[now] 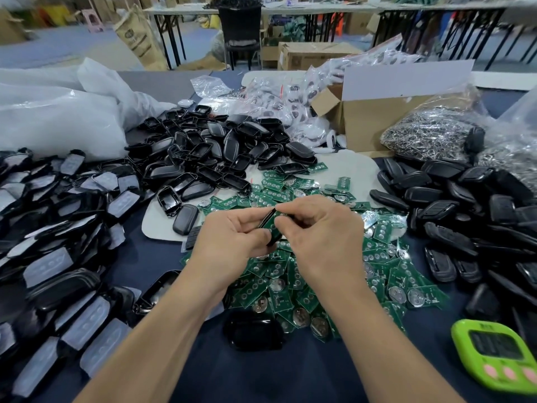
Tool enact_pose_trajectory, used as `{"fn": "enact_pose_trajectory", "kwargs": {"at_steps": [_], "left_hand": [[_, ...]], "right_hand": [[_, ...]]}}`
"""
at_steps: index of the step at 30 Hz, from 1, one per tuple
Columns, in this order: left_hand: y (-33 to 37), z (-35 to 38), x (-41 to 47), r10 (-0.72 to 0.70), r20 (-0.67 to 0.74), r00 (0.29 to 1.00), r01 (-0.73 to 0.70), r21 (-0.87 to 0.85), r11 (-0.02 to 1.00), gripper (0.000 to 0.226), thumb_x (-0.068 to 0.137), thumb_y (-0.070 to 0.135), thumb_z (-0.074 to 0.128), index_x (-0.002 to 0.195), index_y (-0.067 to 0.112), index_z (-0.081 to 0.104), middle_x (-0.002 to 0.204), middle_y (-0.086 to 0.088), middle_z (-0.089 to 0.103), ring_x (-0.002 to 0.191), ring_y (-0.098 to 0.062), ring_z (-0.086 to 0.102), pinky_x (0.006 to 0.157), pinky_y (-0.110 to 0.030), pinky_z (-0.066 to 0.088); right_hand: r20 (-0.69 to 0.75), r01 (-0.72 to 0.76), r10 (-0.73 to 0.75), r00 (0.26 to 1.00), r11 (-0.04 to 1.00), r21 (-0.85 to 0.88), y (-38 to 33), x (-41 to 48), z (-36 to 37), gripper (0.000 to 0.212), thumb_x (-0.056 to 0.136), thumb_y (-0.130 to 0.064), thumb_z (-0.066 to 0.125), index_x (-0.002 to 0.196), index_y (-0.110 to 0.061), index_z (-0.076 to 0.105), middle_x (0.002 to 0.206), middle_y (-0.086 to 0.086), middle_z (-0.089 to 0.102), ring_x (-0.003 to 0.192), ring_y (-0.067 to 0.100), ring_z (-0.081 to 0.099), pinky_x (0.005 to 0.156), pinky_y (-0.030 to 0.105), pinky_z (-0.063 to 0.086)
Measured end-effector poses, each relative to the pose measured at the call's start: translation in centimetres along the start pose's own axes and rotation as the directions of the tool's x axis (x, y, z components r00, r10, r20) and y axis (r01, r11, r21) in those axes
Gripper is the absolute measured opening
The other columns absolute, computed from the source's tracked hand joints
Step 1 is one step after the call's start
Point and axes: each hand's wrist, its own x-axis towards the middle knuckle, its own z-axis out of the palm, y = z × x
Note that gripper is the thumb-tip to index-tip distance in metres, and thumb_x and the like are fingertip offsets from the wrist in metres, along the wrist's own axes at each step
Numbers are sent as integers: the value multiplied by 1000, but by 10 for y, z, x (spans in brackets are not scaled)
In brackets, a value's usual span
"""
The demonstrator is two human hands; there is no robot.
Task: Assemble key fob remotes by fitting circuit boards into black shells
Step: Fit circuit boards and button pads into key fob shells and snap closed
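Between the curled fingers of both hands sits a black shell (268, 221), tilted on edge, with a green circuit board (274, 229) showing inside it. The left hand (232, 237) grips the shell from its side, thumb against the near edge. The right hand (316, 231) pinches the shell's top end between thumb and forefinger. Just beneath the fingers spreads a heap of boards (290, 274). Beyond the fingertips lies a pile of empty shells (209, 152). Well to the right of the right hand's fingers, nearer the person, rests a green timer (494, 353).
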Motion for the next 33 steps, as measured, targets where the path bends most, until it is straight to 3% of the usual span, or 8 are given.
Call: {"fn": "enact_pose_trajectory", "kwargs": {"at_steps": [5, 9, 11, 16, 20, 24, 29, 33], "left_hand": [[2, -1, -1, 15, -1, 1000, -15, 30, 999, 42, 91, -16, 65, 104, 22, 77, 93, -1, 82, 83, -14, 78, 69, -25, 63], [1, -2, -1, 12, 24, 1000, -14, 59, 998, 39, 91, -14, 66, 112, 17, 77, 94, 0, 82, 83, -11, 77, 69, -24, 63], [0, -3, -1, -2, 46, 999, -1, 65, 998, 42, 91, -15, 66, 104, 23, 78, 93, -1, 82, 84, -12, 78, 68, -23, 63], [-1, -8, 3, -84, 98, 992, 86, -9, 996, 38, 92, -15, 66, 109, 18, 74, 97, -8, 82, 93, -24, 79, 72, -27, 64], [1, -13, 4, -130, 177, 976, 149, -100, 984, 37, 90, -19, 64, 116, 6, 73, 94, -9, 81, 87, -19, 77, 75, -29, 64], [5, -18, 5, -157, 279, 947, 211, -174, 962, 42, 91, -22, 56, 115, 7, 72, 111, -13, 79, 102, -23, 77, 78, -29, 64], [6, -17, 3, -124, 302, 945, 174, -144, 974, 52, 89, -29, 53, 119, 10, 69, 115, -3, 79, 108, -15, 75, 85, -30, 63], [5, -17, 3, -121, 284, 951, 161, -120, 980, 57, 87, -32, 53, 129, 4, 67, 124, -3, 77, 117, -19, 71, 87, -30, 63]], "right_hand": [[9, 43, -42, 999, 999, -27, 3, 0, 1, 18, 80, -14, 88, 96, -22, 85, 89, -17, 74, 88, -11, 65, 79, 4, 50], [58, 30, -30, 998, 1000, -5, 5, 1, 0, 17, 81, -10, 87, 95, -20, 85, 87, -15, 74, 79, -10, 63, 73, 4, 47], [77, 8, -11, 997, 999, 43, 7, 2, -2, 17, 80, -7, 87, 91, -21, 85, 84, -16, 74, 74, -6, 64, 68, 7, 48], [130, -57, 39, 991, 989, 138, 10, 6, -6, 22, 78, -5, 87, 83, -27, 84, 78, -14, 75, 68, 5, 69, 63, 14, 53], [181, -173, 134, 974, 961, 215, 13, 12, -9, 25, 77, -5, 88, 77, -30, 83, 73, -10, 77, 69, 10, 74, 68, 27, 61], [183, -215, 170, 968, 942, 258, 12, 15, -11, 29, 77, -3, 86, 78, -32, 83, 73, -5, 78, 73, 19, 76, 77, 46, 65], [169, -209, 175, 970, 955, 210, 10, 13, -11, 27, 75, -9, 88, 79, -36, 83, 71, -10, 78, 70, 12, 76, 75, 40, 65], [152, -184, 158, 976, 968, 170, 10, 13, -10, 26, 75, -11, 89, 73, -35, 82, 68, -15, 76, 67, 6, 75, 67, 23, 60]]}}
